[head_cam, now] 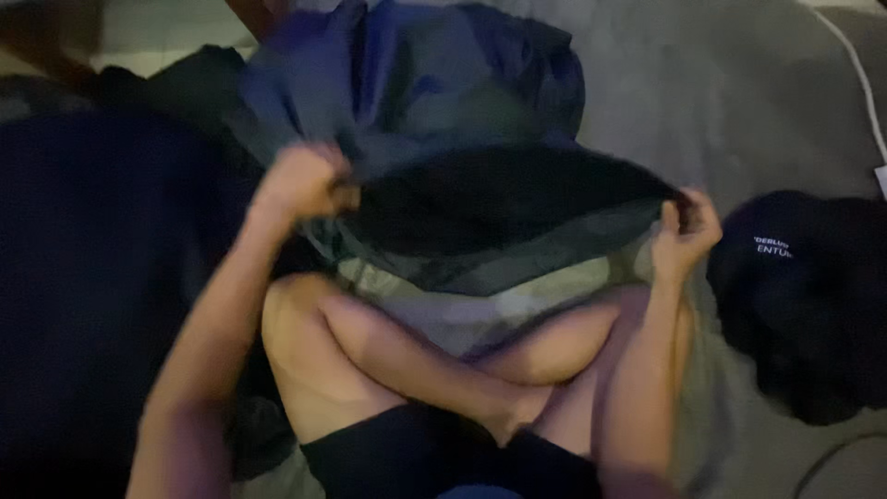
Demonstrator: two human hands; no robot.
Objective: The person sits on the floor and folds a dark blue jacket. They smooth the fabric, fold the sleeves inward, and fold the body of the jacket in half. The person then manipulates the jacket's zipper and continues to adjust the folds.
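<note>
My left hand is closed on the left edge of a dark blue and grey garment. My right hand pinches its right edge. Between the two hands the garment's black hem is stretched out, and the rest of the cloth lies bunched up beyond it. The garment hangs over my folded bare legs, and I am sitting in black shorts.
A grey blanket covers the surface under everything. A black piece of clothing with small white print lies at the right. A large dark pile of cloth fills the left side. A white cable runs along the top right.
</note>
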